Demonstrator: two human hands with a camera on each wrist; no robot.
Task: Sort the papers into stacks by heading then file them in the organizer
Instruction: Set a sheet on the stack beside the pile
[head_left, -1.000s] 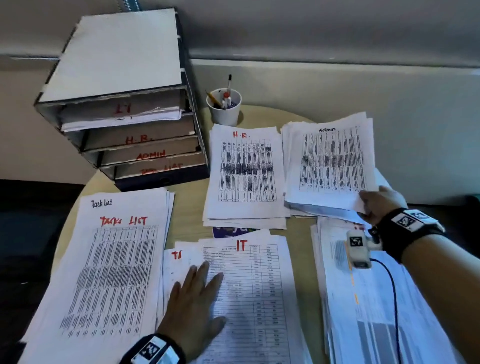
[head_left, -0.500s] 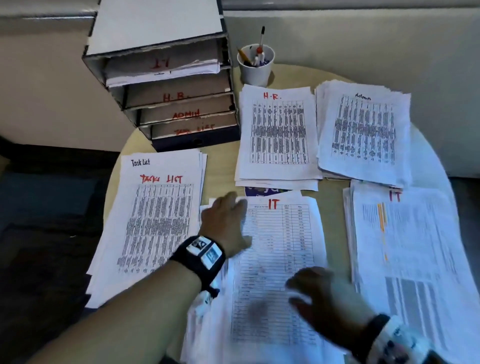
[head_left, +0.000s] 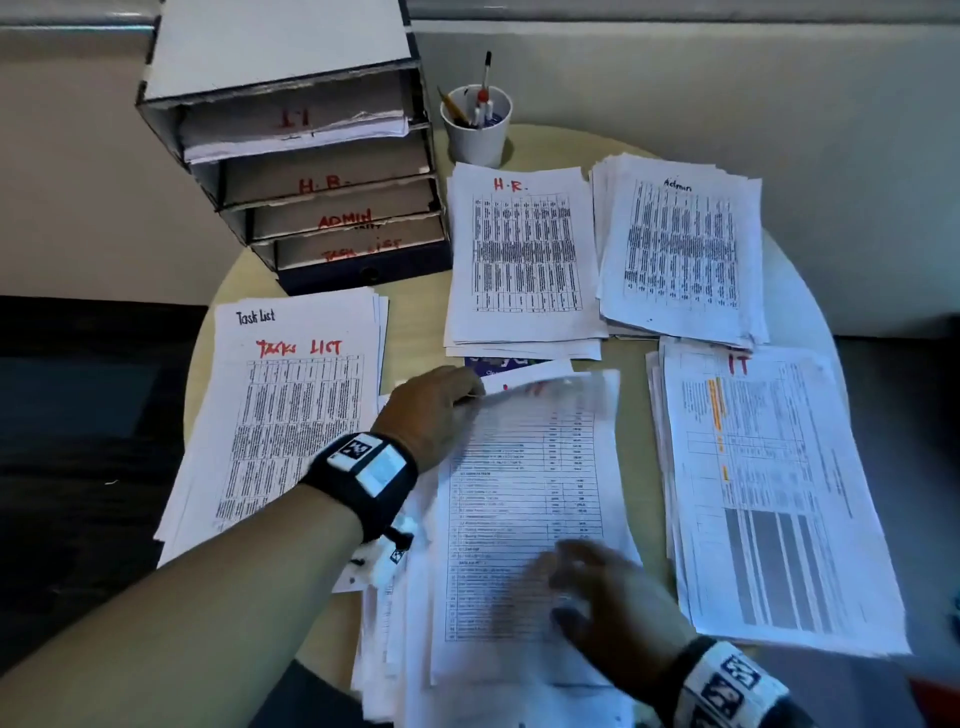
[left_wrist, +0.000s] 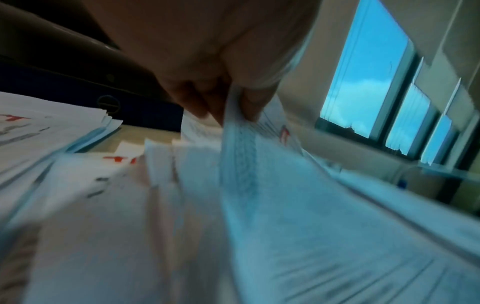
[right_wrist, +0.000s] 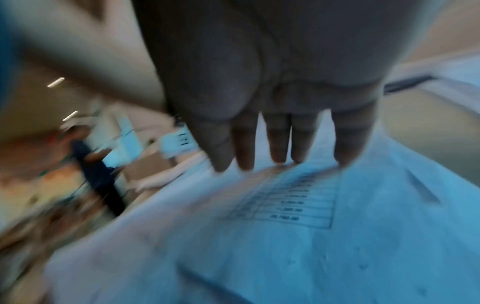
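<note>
An unsorted pile of papers (head_left: 519, 519) lies at the table's near middle, its top sheet headed IT in red. My left hand (head_left: 457, 400) pinches that top sheet's (left_wrist: 259, 156) far left corner and lifts it; the sheet is blurred. My right hand (head_left: 576, 577) lies flat on the sheet's lower part, its fingers (right_wrist: 278, 144) straight. Sorted stacks lie around: Task List (head_left: 291, 405) at the left, H.R. (head_left: 524, 260), Admin (head_left: 680, 249) and IT (head_left: 769, 483) at the right. The cardboard organizer (head_left: 311, 171) stands at the far left with labelled shelves.
A white cup of pens (head_left: 477, 124) stands beside the organizer. The round table's edge (head_left: 810, 312) curves close behind the right-hand stacks. A dark floor drops away at the left. A wall runs behind the table.
My right hand left the Admin stack and came down onto the near pile. My left hand went from lying flat on the pile to pinching and lifting the top sheet's far corner.
</note>
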